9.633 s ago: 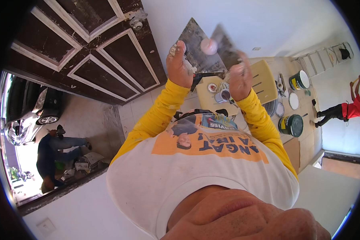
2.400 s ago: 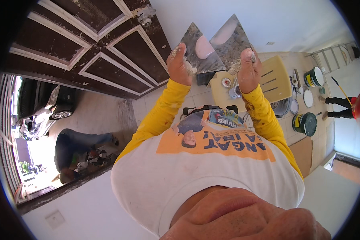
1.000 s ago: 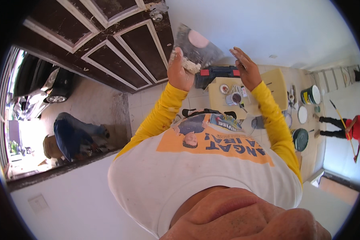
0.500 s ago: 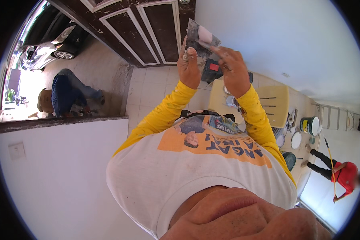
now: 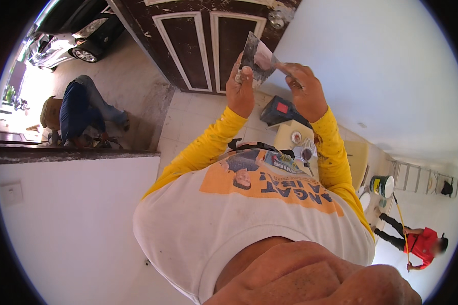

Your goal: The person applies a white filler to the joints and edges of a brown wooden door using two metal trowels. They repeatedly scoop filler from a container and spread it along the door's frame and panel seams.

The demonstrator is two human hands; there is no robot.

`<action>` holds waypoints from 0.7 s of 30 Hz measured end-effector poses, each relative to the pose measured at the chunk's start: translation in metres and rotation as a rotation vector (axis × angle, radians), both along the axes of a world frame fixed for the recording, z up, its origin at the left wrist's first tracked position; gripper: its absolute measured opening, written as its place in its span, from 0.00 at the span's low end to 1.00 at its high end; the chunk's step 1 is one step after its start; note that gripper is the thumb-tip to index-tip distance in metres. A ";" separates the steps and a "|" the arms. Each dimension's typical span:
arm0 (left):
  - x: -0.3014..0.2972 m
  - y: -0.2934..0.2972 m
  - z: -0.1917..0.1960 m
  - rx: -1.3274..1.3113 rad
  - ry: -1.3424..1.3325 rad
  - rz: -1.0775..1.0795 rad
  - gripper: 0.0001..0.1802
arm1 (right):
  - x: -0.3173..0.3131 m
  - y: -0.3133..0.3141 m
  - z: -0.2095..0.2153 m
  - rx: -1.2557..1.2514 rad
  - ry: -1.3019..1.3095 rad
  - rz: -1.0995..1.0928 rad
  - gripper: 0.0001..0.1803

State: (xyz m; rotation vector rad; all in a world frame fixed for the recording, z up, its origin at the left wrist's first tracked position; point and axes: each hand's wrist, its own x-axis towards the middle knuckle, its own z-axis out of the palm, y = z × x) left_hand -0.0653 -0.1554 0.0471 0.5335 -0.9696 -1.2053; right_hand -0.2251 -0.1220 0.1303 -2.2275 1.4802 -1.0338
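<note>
My left hand (image 5: 240, 94) grips a flat, stained metal plate (image 5: 249, 55) from below, its thumb pressed on the near face. A mound of pinkish putty (image 5: 263, 57) lies on the plate's upper right part. At the plate's right edge, my right hand (image 5: 307, 91) is closed with fingers bent around what looks like a thin putty knife (image 5: 276, 64), seen nearly edge-on; its handle is hidden in the hand. The blade meets the putty side of the plate. Dried paint or putty specks both hands and yellow sleeves.
A dark panelled door (image 5: 183, 51) stands ahead, beside a white wall (image 5: 351, 66). Below are a black toolbox (image 5: 280, 113) and a yellow plastic chair (image 5: 285, 133) with small containers. One person (image 5: 425, 244) holds a long pole by a bucket (image 5: 381, 186); another (image 5: 81, 112) bends outside the doorway.
My view has turned, so the door and its knob show farther right. Both hands still hold the plate and knife together; the right hand looks less blurred and slightly farther right.
</note>
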 end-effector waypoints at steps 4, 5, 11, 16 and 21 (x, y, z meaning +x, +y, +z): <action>0.040 -0.018 0.004 -0.010 -0.064 0.029 0.32 | 0.029 -0.029 0.001 -0.065 0.055 0.010 0.22; 0.052 -0.024 0.004 -0.007 -0.108 0.047 0.32 | 0.033 -0.039 0.005 -0.072 0.046 0.030 0.22; 0.093 -0.058 0.006 -0.073 -0.280 0.293 0.21 | 0.051 -0.090 0.016 -0.227 0.280 0.248 0.26; 0.111 -0.074 0.033 0.296 0.661 -0.334 0.19 | 0.065 -0.143 -0.012 -0.457 0.098 0.487 0.38; 0.128 -0.090 0.021 0.226 0.608 -0.224 0.21 | 0.043 -0.208 -0.030 -0.621 0.479 0.473 0.35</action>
